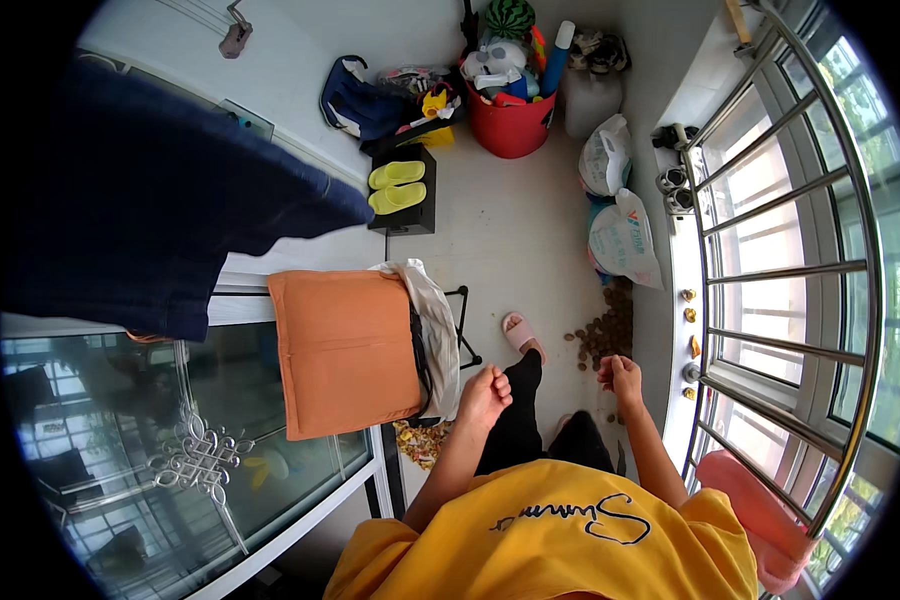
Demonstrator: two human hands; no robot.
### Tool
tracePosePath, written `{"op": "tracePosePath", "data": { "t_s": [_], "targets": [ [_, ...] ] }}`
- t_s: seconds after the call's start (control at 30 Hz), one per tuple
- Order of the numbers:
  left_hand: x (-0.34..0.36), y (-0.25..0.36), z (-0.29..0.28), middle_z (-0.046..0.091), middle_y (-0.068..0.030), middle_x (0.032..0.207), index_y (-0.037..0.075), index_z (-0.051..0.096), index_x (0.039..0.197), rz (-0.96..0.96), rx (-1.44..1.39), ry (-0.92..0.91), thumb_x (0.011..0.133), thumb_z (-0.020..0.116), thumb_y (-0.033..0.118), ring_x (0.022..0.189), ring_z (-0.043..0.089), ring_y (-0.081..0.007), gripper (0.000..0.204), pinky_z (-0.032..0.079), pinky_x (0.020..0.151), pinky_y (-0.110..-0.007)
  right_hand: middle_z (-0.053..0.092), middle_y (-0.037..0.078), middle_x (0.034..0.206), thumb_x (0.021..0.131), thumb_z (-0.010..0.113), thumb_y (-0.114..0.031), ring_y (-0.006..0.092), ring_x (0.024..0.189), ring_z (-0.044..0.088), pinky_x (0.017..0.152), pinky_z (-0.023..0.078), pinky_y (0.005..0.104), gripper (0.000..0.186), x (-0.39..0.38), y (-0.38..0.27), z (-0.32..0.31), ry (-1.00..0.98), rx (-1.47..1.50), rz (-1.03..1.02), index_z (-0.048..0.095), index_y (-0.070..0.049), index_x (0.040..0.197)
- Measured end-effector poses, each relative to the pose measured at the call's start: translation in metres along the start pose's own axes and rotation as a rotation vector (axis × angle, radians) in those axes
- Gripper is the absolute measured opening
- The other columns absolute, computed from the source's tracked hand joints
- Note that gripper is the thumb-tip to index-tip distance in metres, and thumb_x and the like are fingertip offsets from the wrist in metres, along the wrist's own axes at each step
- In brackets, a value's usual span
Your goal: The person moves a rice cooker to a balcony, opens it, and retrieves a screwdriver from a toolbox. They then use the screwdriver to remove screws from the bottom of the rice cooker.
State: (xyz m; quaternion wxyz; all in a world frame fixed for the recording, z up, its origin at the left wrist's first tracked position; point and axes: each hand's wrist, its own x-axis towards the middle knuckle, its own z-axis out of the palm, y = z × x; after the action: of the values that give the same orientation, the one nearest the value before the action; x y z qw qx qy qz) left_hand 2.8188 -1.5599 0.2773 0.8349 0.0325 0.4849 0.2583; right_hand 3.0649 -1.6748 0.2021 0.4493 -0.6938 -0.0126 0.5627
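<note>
My left hand (486,397) is closed in a loose fist above my left thigh, and nothing shows in it. It is nearest to an orange cushion (345,355), which lies with a pale cloth (440,340) on a black-framed folding stand, a little to its left. My right hand (621,378) has its fingers curled in as well, with nothing visible in them. Below it on the floor, against the right wall, spreads a pile of small brown roundish pieces (610,330), too small to name. The two hands are apart and touch none of these things.
Metal window bars (785,270) run along the right. Plastic bags (625,240) lie by the wall. A red tub (510,128) of toys stands far ahead. Yellow-green slippers (397,187) rest on a black box. Dark blue cloth (170,200) hangs at left above a glass door (300,470).
</note>
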Motion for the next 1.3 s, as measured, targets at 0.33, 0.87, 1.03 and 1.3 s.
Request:
{"op": "tracePosePath", "data": {
  "t_s": [0.33,0.87,1.03,1.3],
  "targets": [
    [0.071,0.143,0.038,0.032,0.0024,0.053,0.015,0.036,0.062,-0.110,-0.069,0.039,0.092,0.044,0.039,0.046,0.031,-0.0109,0.040,0.027,0.042,-0.023,0.062,0.004,0.076,0.091,0.043,-0.020,0.0121,0.065,0.059,0.056,0.047,0.0252,0.022,0.098,-0.107,0.114,-0.113,-0.080,0.051,0.059,-0.005,0.093],
    [0.210,0.274,0.138,0.054,-0.0158,0.115,0.003,0.048,0.115,0.236,-0.207,0.023,0.093,0.036,0.043,0.109,0.048,-0.0264,0.047,0.038,0.093,-0.041,0.063,0.007,0.084,0.089,0.045,-0.020,0.0148,0.074,0.061,0.068,0.047,0.0267,0.022,0.305,-0.315,0.239,-0.394,-0.233,0.173,0.058,-0.003,0.095],
    [0.249,0.304,0.100,0.057,-0.0155,0.108,0.001,0.052,0.110,0.221,-0.302,0.106,0.092,0.043,0.026,0.100,0.055,-0.0259,0.032,0.044,0.088,-0.039,0.063,0.008,0.083,0.088,0.047,-0.017,0.0132,0.069,0.060,0.063,0.046,0.0238,0.020,0.365,-0.338,0.288,-0.438,-0.318,0.241,0.058,-0.001,0.093],
    [0.312,0.376,-0.004,0.061,-0.0119,0.094,0.001,0.056,0.102,0.187,-0.433,0.325,0.088,0.050,0.023,0.087,0.058,-0.0230,0.027,0.048,0.080,-0.036,0.062,0.007,0.081,0.087,0.048,-0.016,0.0123,0.069,0.059,0.062,0.047,0.0229,0.020,0.427,-0.315,0.435,-0.470,-0.472,0.213,0.058,-0.001,0.094]
  ]
}}
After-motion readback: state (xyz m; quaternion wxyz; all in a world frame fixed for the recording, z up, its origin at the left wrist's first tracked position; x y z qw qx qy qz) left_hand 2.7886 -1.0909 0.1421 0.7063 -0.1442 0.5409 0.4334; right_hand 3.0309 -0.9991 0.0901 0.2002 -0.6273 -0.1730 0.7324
